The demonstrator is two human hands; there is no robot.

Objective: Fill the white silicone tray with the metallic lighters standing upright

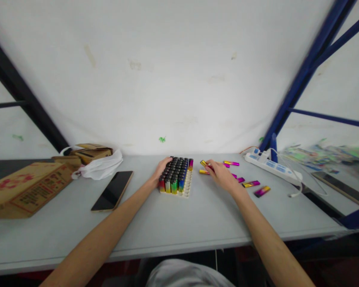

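Note:
Lighter-like cylinders with black tops point(174, 172) stand in rows in a white tray with round holes point(186, 190). Their bodies are red, white, green and blue, and one pink-and-yellow piece point(190, 164) stands at the back right. Along the tray's right side a column of holes shows bare. My left hand point(161, 169) rests against the left side of the rows, its fingertips partly hidden. To the right, my right hand point(217, 173) is closed on a yellow-and-pink lighter point(203, 163). Several similar lighters point(251, 183) lie around and beyond that hand.
A black phone point(113, 191) lies left of my left arm. Farther left are a cardboard box point(30, 187) and a white plastic bag point(103, 165). A white power strip point(272, 165) with cables lies at the right, by a blue metal frame point(299, 79).

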